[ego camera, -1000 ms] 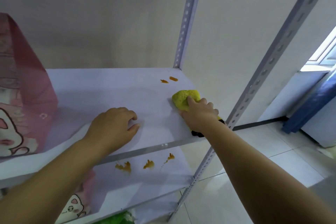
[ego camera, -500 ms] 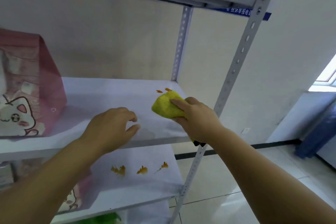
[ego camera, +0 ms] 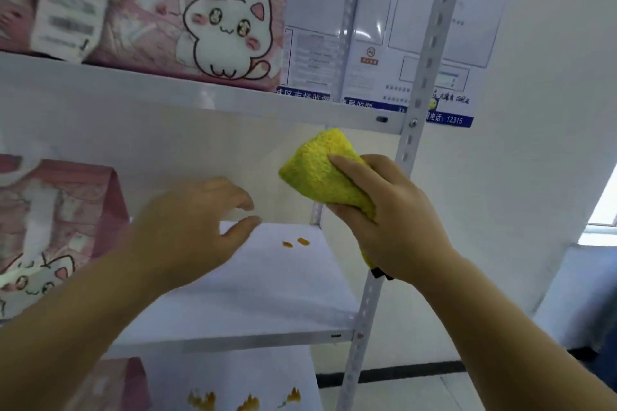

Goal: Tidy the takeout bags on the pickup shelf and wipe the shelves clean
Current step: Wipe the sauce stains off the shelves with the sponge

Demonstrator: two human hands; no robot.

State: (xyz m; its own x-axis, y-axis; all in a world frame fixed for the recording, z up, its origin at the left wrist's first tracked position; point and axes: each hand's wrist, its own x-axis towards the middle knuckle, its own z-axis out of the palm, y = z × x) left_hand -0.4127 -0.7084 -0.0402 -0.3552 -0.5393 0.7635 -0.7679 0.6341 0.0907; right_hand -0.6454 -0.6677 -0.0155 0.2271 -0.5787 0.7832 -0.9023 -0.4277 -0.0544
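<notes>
1. The yellow cloth (ego camera: 320, 170) is up in the air above the right end of the middle shelf (ego camera: 267, 304), in front of the back wall and touching no shelf.
2. The right hand (ego camera: 390, 220) grips the cloth, thumb across its front and fingers curled behind it.
3. The left hand (ego camera: 193, 227) holds nothing; its fingers are loosely bent, palm down, over the middle shelf. It is blurred, so I cannot tell whether it touches the board.
4. Two small orange spots (ego camera: 295, 242) lie on the middle shelf near its back right corner, below the cloth.
5. A pink bag (ego camera: 56, 220) with a cat print stands at the left end of the same shelf.
6. On the top shelf (ego camera: 167, 90) stands another cat bag (ego camera: 207, 20), with a paper receipt (ego camera: 70, 0) to its left.
7. The lower shelf (ego camera: 233, 374) bears several orange smears (ego camera: 247, 402) and a third bag (ego camera: 113, 384).
8. A metal post (ego camera: 430, 43) rises at the right, with a poster (ego camera: 377, 27) on the wall behind.
</notes>
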